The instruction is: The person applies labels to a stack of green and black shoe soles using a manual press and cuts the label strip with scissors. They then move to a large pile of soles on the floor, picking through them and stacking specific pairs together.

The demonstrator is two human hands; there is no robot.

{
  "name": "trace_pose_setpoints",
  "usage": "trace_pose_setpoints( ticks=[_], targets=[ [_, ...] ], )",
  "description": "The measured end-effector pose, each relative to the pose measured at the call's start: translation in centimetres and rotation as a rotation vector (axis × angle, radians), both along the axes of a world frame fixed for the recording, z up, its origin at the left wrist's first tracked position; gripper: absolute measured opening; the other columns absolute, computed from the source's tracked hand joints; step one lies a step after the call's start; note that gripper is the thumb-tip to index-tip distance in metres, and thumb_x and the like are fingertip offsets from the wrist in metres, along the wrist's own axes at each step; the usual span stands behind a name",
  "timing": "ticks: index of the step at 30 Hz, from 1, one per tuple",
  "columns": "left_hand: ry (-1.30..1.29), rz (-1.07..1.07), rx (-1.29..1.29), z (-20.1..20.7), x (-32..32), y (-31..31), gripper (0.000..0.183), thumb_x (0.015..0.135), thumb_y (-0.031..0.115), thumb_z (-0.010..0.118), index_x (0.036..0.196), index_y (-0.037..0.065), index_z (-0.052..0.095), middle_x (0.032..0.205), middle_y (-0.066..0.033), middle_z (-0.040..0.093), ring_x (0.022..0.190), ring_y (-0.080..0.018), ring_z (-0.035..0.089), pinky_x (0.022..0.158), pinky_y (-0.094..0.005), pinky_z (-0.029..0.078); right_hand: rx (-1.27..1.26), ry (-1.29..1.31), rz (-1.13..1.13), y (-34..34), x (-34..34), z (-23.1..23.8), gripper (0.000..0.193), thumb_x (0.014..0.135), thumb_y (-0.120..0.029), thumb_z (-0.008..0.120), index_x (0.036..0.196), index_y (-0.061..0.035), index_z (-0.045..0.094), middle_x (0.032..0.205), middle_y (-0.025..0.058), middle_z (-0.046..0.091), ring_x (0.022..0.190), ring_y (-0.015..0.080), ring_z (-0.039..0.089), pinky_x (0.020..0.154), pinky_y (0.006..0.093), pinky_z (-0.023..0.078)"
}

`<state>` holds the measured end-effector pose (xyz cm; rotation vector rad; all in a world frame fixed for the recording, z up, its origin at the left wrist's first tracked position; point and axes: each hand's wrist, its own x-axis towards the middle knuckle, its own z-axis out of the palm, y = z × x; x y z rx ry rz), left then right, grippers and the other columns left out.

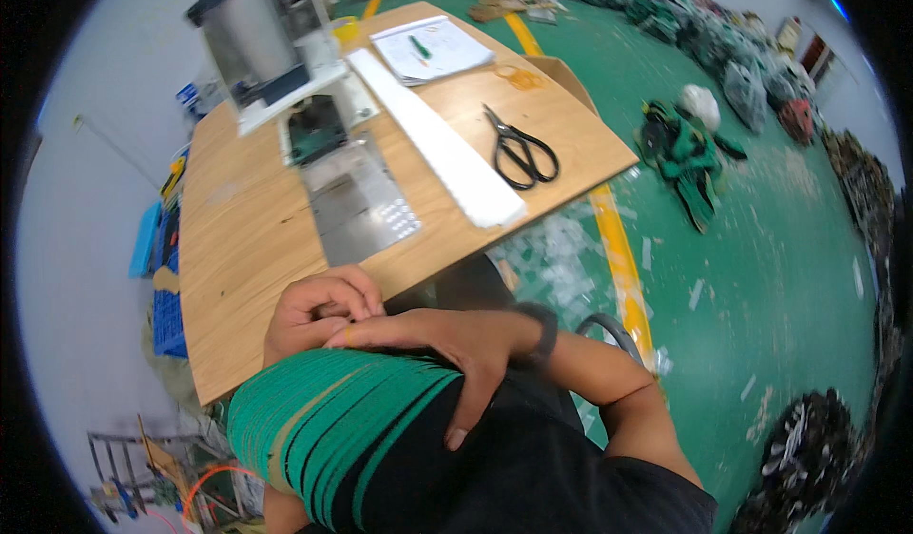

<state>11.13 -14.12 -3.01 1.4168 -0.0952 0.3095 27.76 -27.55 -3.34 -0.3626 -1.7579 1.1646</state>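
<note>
A thick stack of green strips (323, 420) with dark gaps and one tan strip among them lies across my lap, against my black shirt. My left hand (319, 308) is at its far end with the fingers curled in; whatever they grip is hidden. Over the far edge of the stack stretches my right hand (452, 339), its fingers reaching to the left hand and its thumb spread down the side. A small yellow band shows near the right fingertips. Part of my left forearm shows below the stack.
A wooden table (238, 277) stands ahead, bearing a machine (252, 44) with a metal plate (357, 206), a long white bar (442, 144), black scissors (523, 154), a notebook (433, 49) and orange rubber bands (520, 77). Scraps and bagged heaps (747, 87) lie on the green floor.
</note>
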Motion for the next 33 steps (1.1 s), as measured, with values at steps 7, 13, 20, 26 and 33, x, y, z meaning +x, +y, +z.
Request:
trace_pose_setpoints(
  ticks=[7,13,20,26,33],
  targets=[
    [-0.057,0.18,-0.037,-0.2,3.9,-1.8,0.012,0.088,0.01,0.056,0.084,0.0,0.05,0.092,-0.0187,0.057,0.086,-0.0259,0.06,0.082,-0.0375,0.05,0.027,-0.105,-0.206,-1.9,2.1,-0.2,0.099,0.054,-0.029,0.086,0.132,0.0036,0.035,0.126,0.0174,0.045,0.123,0.0277,0.04,0.104,0.0374,0.028],
    [-0.159,-0.109,0.646,4.9,4.3,8.1,0.017,0.089,0.018,0.058,0.085,0.001,0.055,0.072,-0.0051,0.055,0.062,-0.0097,0.049,0.056,-0.0235,0.039,0.329,-0.468,-0.622,-3.5,3.5,2.6,0.083,0.057,-0.032,0.08,0.124,-0.0019,0.042,0.119,0.0169,0.046,0.122,0.0398,0.036,0.101,0.0456,0.03],
    [0.08,0.186,0.55,5.6,4.0,2.7,0.014,0.091,0.014,0.055,0.084,0.002,0.057,0.064,0.0019,0.05,0.055,-0.005,0.043,0.05,-0.0215,0.034,0.088,-0.53,-1.158,-6.8,4.9,0.5,0.083,0.055,-0.022,0.081,0.124,0.0004,0.043,0.113,0.0216,0.053,0.106,0.0386,0.051,0.092,0.0424,0.041],
    [-0.117,0.261,0.563,6.6,4.2,-2.2,0.011,0.088,0.012,0.058,0.08,0.005,0.055,0.062,0.0007,0.051,0.052,-0.0058,0.046,0.048,-0.0214,0.035,-0.047,-0.503,-1.405,-7.7,4.9,-0.6,0.092,0.052,-0.026,0.085,0.127,0.0045,0.04,0.113,0.0225,0.053,0.106,0.0356,0.053,0.092,0.0393,0.042],
    [0.002,0.131,0.908,5.5,3.2,-2.9,0.015,0.082,0.013,0.065,0.073,0.005,0.056,0.053,-0.0055,0.051,0.045,-0.0194,0.051,0.044,-0.0302,0.036,-0.084,-0.397,-1.551,-9.4,3.1,-0.4,0.087,0.054,-0.026,0.085,0.125,0.0046,0.045,0.114,0.0189,0.058,0.108,0.0259,0.055,0.095,0.0334,0.041]
  ],
)
